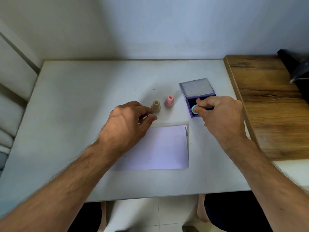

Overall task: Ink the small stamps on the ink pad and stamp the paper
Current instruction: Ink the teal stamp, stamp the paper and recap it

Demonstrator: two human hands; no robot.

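The right hand (219, 113) pinches a teal stamp (194, 109) between thumb and fingers. The stamp sits over the open ink pad (189, 102); its round end faces toward 9 o'clock, so its long axis appears tilted rather than upright. Contact between the stamp face and the dark pad surface cannot be confirmed, since the fingers hide that area. The pad lid (196, 88) stands open at the 12 o'clock side of the pad.

The paper (160, 148) lies at about 7 o'clock from the held stamp, near the pad but apart from it, on the white table (83, 97). Judged from this layout, the step in hand is inking, and the next move requires the right hand to carry the stamp toward 7 o'clock and set its face flat on the sheet.

The left hand (128, 119) holds nothing. Its fingers are loosely curled, with fingertips just beside the tan stamp (156, 106), which stands upright at 1 o'clock from that hand. The pink stamp (169, 101) stands upright just beside the tan one, at its 2 o'clock side, between it and the pad. The left hand partly overlaps the paper's far-left corner. It is the nearer hand to both standing stamps; the right hand is nearer to the pad.
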